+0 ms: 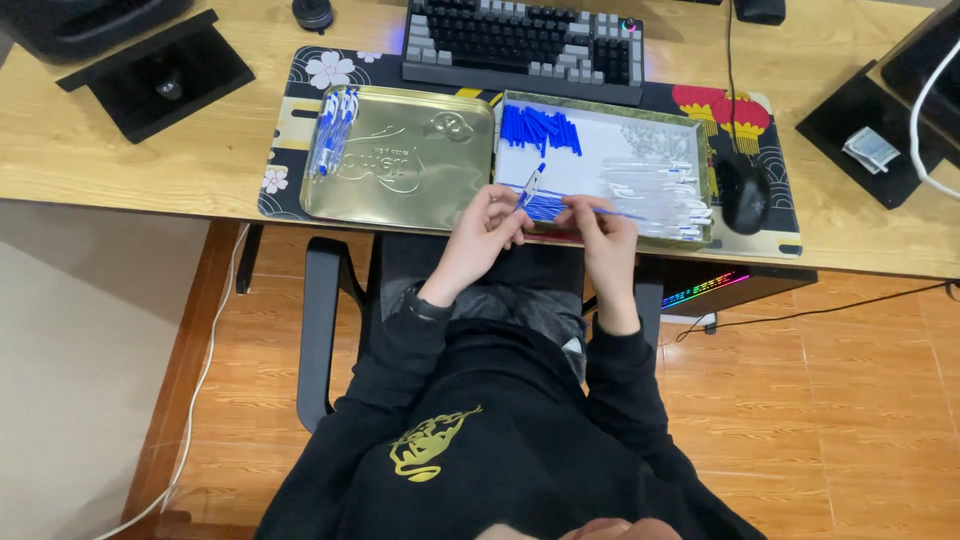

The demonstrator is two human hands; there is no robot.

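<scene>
Fingers of the left hand (pixel 487 228) are closing narrowly around a clear pen barrel with a blue cap (pixel 529 187), and this pen is pointing up and a little to the right, above the front edge of the right tin tray (pixel 605 112). The right hand (pixel 601 222) is pinching with its fingertips a thin blue refill (pixel 622 213), which is lying almost flat and is reaching to the right over the tray. Both hands are staying near each other, just above the front rim of this tray, and I cannot tell if the refill is touching the pen barrel.

Inside the right tray, a group of blue pen caps (pixel 538 129) is lying at the back left corner, a pile of blue refills (pixel 541 205) is lying at the front left under the hands, and clear empty barrels (pixel 665 190) are lying in rows on the right side. The left gold tin lid (pixel 405 160) is sitting just beside the tray, and some finished blue pens (pixel 333 132) are resting along its left edge.

Both tins are standing on a dark desk mat with flowers (pixel 330 70). A keyboard (pixel 522 40) is behind them and a black mouse (pixel 742 192) is just to the right of the tray.
</scene>
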